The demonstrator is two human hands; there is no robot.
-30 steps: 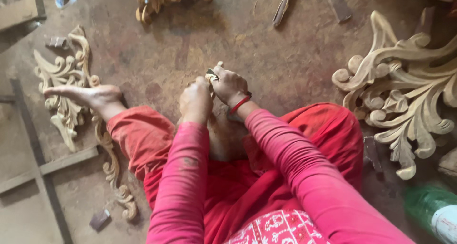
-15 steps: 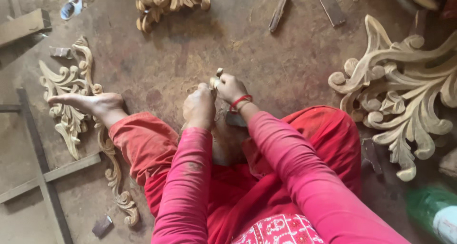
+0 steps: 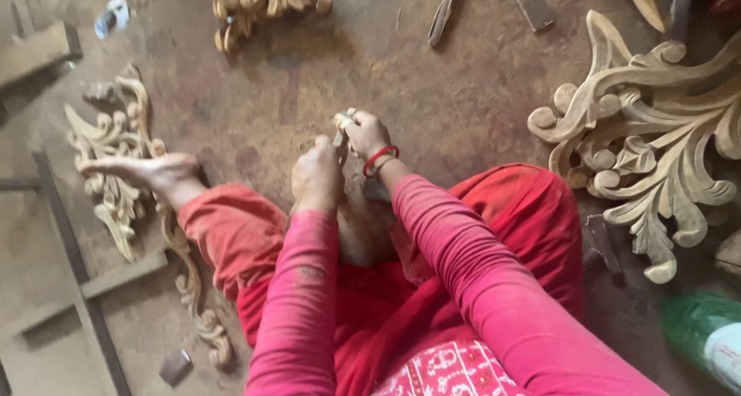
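On workshop floor, small wood piece [image 3: 341,126] gripped in closed right hand [image 3: 367,135], steadied by closed left hand [image 3: 316,176]; finished-looking scroll carving [image 3: 656,149] laid nearby.

At about ten o'clock, far up on the floor [image 3: 324,95], lies a small crumpled white and blue wrapper [image 3: 113,16]. At about four o'clock, at the lower right edge, lies a green plastic bottle [image 3: 698,336] with a white label [image 3: 725,357]; it is blurred.
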